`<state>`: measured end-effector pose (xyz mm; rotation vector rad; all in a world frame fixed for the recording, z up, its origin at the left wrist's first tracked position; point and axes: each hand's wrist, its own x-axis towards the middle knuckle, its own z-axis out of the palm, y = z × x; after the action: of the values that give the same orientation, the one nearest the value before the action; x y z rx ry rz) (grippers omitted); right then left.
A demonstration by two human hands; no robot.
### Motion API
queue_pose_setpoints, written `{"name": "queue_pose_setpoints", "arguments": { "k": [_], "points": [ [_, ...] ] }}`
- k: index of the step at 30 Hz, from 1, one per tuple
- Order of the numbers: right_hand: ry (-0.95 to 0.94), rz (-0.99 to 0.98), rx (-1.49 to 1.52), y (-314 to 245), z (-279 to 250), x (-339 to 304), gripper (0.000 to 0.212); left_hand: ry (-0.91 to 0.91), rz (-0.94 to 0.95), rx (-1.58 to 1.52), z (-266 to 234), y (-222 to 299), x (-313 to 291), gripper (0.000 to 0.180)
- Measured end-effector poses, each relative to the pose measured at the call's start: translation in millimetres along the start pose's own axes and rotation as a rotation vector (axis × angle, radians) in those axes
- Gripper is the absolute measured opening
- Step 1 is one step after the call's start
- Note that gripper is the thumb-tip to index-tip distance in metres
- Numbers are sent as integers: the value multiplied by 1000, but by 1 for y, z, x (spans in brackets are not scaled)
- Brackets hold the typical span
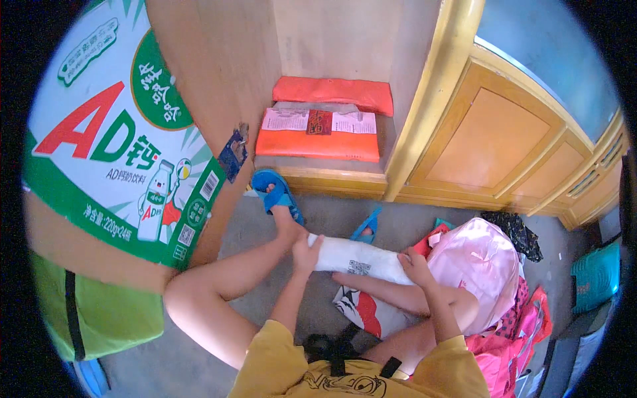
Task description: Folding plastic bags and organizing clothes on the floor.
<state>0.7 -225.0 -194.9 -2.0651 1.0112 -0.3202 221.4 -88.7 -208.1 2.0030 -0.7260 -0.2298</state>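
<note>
A long white package with a soft, smooth-looking wrapper and a dark square code lies across my bent legs, held level in front of me. My left hand is closed round its left end, thumb on top. At the other end my right hand grips it, thumb also on the upper side. What is inside the package cannot be seen. A white, red and black printed piece lies below it, partly hidden by my leg. Close to my right hand is a shiny pale pink bag.
An open wooden cabinet ahead holds red packets. A large printed carton stands at left above a green storage bag. Blue slippers are on my feet. Pink clothes, a black plastic bag and a teal basket lie right.
</note>
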Motion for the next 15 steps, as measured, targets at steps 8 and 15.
{"name": "queue_pose_setpoints", "arguments": {
  "k": [8,15],
  "points": [
    [525,-580,-671,-165,-45,108,17,437,300,-377,-64,64,127,18],
    [652,-146,-646,-220,-63,256,12,481,499,-314,-40,96,280,28]
  ]
}}
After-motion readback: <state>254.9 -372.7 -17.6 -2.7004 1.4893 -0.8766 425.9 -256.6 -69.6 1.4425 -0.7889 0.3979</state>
